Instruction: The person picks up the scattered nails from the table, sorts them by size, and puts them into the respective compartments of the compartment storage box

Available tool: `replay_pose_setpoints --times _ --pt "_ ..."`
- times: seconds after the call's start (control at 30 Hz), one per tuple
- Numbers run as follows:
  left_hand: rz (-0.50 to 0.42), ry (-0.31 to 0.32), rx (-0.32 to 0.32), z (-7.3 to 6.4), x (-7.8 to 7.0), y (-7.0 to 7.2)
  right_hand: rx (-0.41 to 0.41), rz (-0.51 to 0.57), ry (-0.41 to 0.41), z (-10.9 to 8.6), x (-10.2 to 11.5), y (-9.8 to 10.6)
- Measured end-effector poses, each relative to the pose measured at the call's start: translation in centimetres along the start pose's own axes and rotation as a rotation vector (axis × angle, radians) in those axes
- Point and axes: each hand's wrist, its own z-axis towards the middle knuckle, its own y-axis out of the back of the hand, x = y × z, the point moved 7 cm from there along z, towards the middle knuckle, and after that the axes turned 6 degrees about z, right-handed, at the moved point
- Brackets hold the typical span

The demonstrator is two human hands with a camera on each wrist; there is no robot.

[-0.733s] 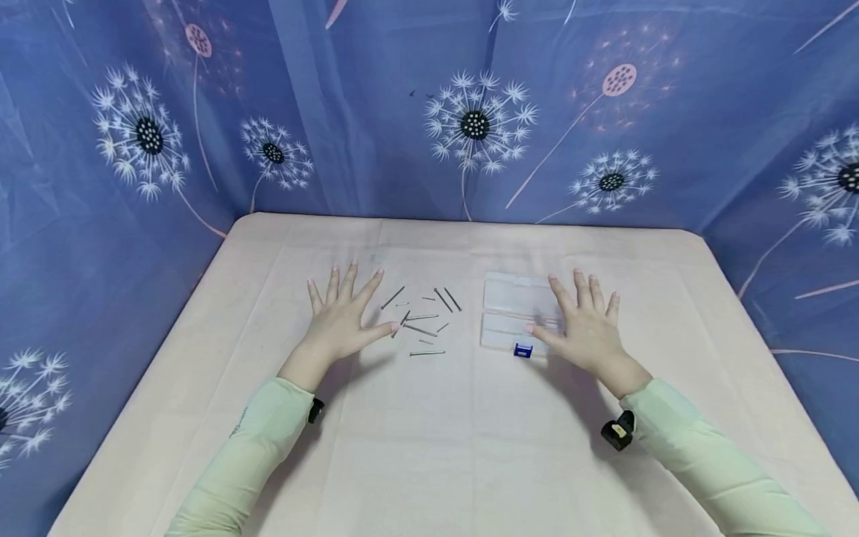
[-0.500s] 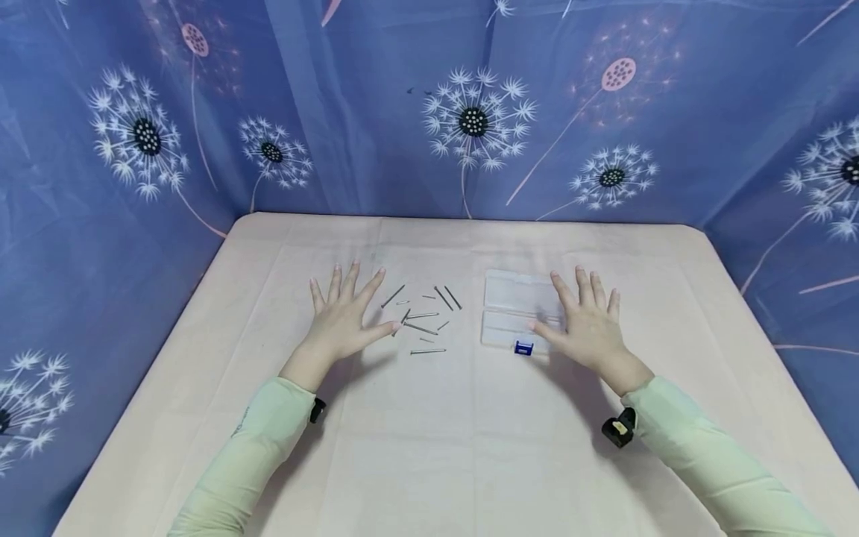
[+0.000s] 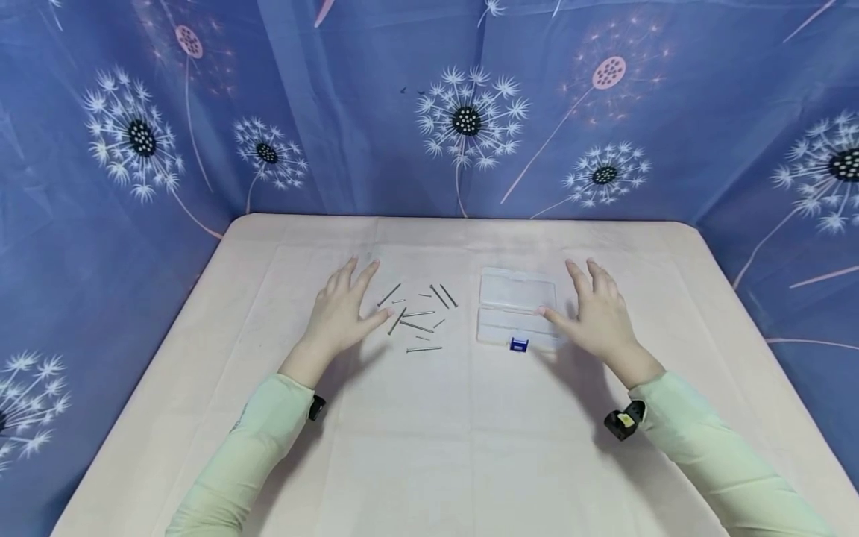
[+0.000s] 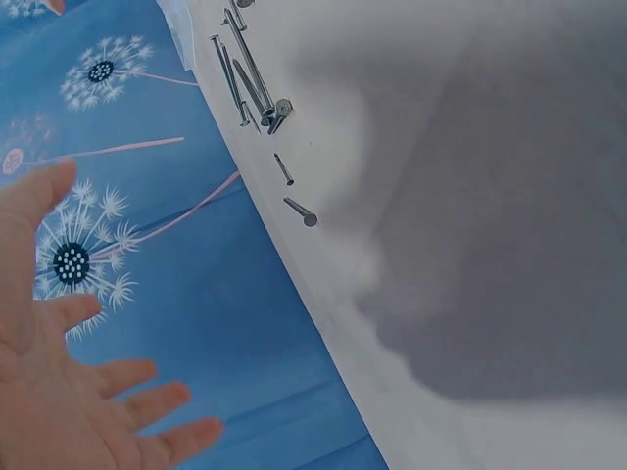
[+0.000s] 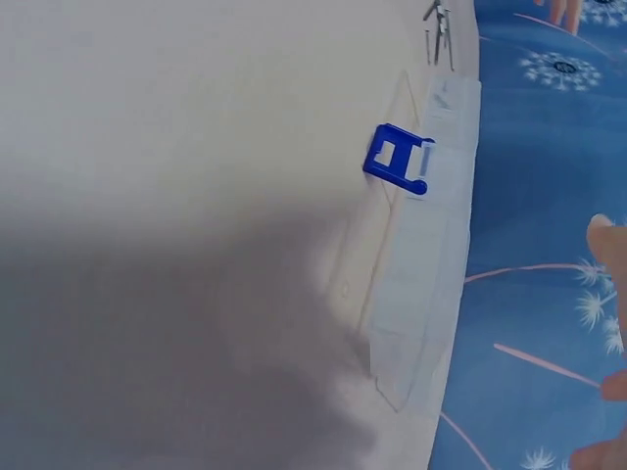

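Several metal nails (image 3: 417,327) of different lengths lie scattered on the table, some crossing each other; the left wrist view shows the nails (image 4: 249,73) near the top. Just left of them my left hand (image 3: 338,313) hovers with fingers spread, holding nothing. To the right of the nails lies a clear plastic box (image 3: 517,289), its lid folded back and a blue latch (image 3: 519,344) at the front. Over the box's right side hovers my right hand (image 3: 597,317), fingers apart and nothing in it. The right wrist view shows the box with its blue latch (image 5: 397,157) up close.
A pale cloth covers the table (image 3: 403,462). Blue curtains (image 3: 376,112) printed with dandelions stand along the back and both sides. Each wrist carries a small black camera, such as the right one (image 3: 624,420).
Both hands have bent their fingers a little from a flat, wide spread. The right hand has shifted slightly right, uncovering more of the box. The nails and box lie still.
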Motion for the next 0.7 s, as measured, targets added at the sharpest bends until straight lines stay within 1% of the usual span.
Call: replay_pose_setpoints --times 0.17,0.27,0.37,0.47,0.7 --pt "-0.023 -0.004 -0.014 0.7 0.3 0.0 -0.018 0.043 -0.013 0.1 -0.4 0.2" --pt "-0.03 -0.001 -0.001 1.2 0.6 -0.2 -0.016 0.071 -0.02 0.0 -0.8 0.1" --pt "-0.03 0.005 0.018 1.7 0.9 -0.5 0.006 0.105 -0.042 -0.1 -1.3 -0.1" --pt "-0.039 0.013 0.032 2.1 1.1 -0.8 0.038 0.15 -0.084 -0.2 -1.9 -0.4" --pt "-0.051 0.018 0.046 3.2 1.4 -1.4 0.102 0.246 -0.157 -0.1 -3.1 -1.0"
